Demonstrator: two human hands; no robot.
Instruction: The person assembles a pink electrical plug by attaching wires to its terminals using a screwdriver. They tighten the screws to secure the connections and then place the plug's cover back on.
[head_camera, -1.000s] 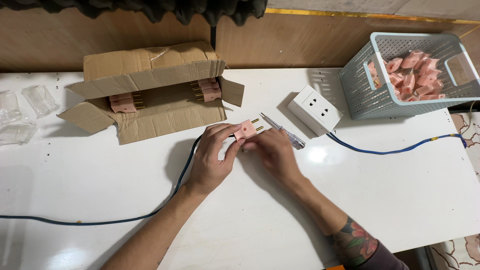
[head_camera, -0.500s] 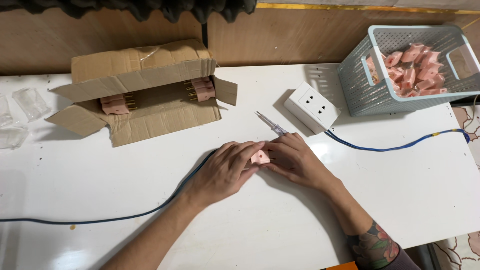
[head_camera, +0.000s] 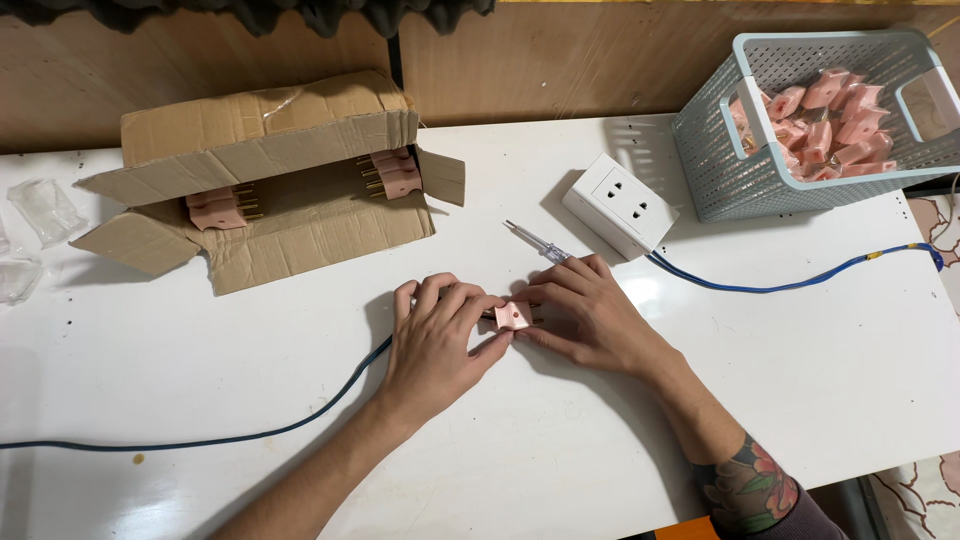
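Fingertips of both hands meet on a small pink plug (head_camera: 513, 315) lying on the white table (head_camera: 500, 470). The left hand (head_camera: 440, 335) pinches it with thumb and fingers curled over; the right hand (head_camera: 585, 315) grips its other side. A dark cable (head_camera: 300, 425) runs out from under the left hand. Just behind the right hand lie a screwdriver (head_camera: 537, 242) and a white socket box (head_camera: 620, 205). Farther back stand an open cardboard box (head_camera: 270, 190) and a basket (head_camera: 800, 170) of pink plugs.

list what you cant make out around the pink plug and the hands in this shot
- Head view: most of the pink plug is covered by the left hand and right hand; any prongs are hidden.
- The dark cable vanishes under the left hand.
- The screwdriver handle is behind the right fingers.
- The basket is cut by the right edge.
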